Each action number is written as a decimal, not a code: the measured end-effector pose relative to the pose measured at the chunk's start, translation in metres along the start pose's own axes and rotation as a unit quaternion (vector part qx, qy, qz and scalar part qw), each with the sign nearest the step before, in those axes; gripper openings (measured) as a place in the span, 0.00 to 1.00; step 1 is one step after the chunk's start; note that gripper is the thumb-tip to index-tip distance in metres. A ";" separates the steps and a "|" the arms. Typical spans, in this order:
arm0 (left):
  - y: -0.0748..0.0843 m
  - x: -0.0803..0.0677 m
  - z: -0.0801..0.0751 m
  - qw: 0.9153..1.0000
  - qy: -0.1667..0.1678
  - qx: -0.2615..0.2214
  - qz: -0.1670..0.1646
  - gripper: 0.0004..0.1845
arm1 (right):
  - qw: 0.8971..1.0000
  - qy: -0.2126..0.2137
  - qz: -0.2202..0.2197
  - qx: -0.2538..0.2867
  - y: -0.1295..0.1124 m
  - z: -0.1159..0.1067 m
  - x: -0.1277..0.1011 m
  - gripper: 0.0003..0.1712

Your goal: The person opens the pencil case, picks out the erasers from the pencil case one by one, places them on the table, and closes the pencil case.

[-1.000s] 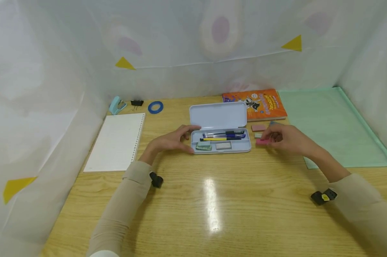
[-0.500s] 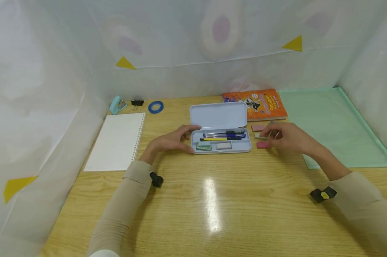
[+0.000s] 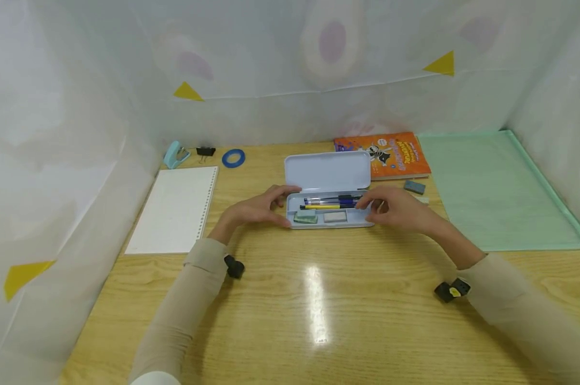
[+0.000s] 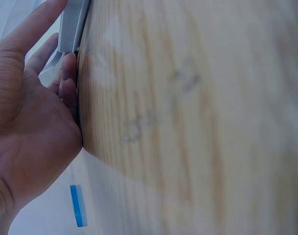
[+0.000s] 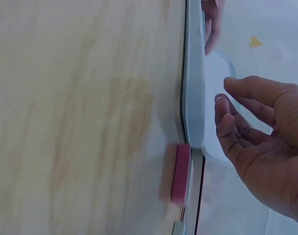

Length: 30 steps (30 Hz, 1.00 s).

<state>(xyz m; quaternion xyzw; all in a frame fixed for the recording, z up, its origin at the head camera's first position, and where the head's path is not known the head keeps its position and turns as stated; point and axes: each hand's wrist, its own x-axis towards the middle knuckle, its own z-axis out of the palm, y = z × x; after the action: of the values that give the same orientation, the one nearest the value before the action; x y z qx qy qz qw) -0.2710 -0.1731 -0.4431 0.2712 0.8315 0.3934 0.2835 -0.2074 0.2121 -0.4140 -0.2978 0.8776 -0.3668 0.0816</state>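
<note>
A pale blue pencil case [image 3: 327, 174] lies with its lid raised. Inside are several pens [image 3: 328, 201], a pale green eraser [image 3: 306, 215] resting on a patterned one, and a white eraser [image 3: 335, 216]. My left hand [image 3: 257, 208] holds the case's left end, thumb at the front corner and fingers at the back. Over the right end is my right hand [image 3: 397, 209]. In the right wrist view its thumb and fingers stand apart with nothing between them. A pink eraser [image 5: 181, 174] lies on the table beside the case; the right hand hides it in the head view.
Right of the case sits a grey-blue eraser [image 3: 414, 187], before a green mesh pouch [image 3: 502, 198]. An orange book [image 3: 401, 158] lies behind the lid. Leftward are a white notepad [image 3: 174, 208], a stapler [image 3: 175, 155], a binder clip [image 3: 205, 152] and a blue tape roll [image 3: 233, 158].
My right hand has let go of the pink eraser and moved left over the case's right end. The grey-blue eraser shows more fully. The left hand stays at the case.
</note>
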 end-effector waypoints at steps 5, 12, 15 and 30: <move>0.002 0.000 0.000 1.000 -0.001 -0.003 0.000 0.48 | 1.000 -0.019 -0.022 -0.002 -0.009 0.017 0.013 0.15; 0.004 -0.001 0.001 1.000 -0.001 -0.003 0.002 0.48 | 0.999 -0.029 -0.024 -0.019 -0.018 0.025 0.020 0.14; 0.005 -0.001 0.001 1.000 -0.001 -0.007 0.001 0.48 | 0.999 -0.041 -0.021 -0.021 -0.019 0.026 0.021 0.14; 0.001 0.001 0.001 1.000 -0.001 -0.007 0.002 0.48 | 0.999 -0.029 0.013 -0.040 -0.028 0.036 0.030 0.09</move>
<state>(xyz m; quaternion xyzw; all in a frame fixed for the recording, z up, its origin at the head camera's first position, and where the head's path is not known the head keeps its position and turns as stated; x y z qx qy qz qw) -0.2708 -0.1715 -0.4424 0.2712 0.8280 0.3993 0.2853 -0.2059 0.1574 -0.4180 -0.3003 0.8925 -0.3215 0.0996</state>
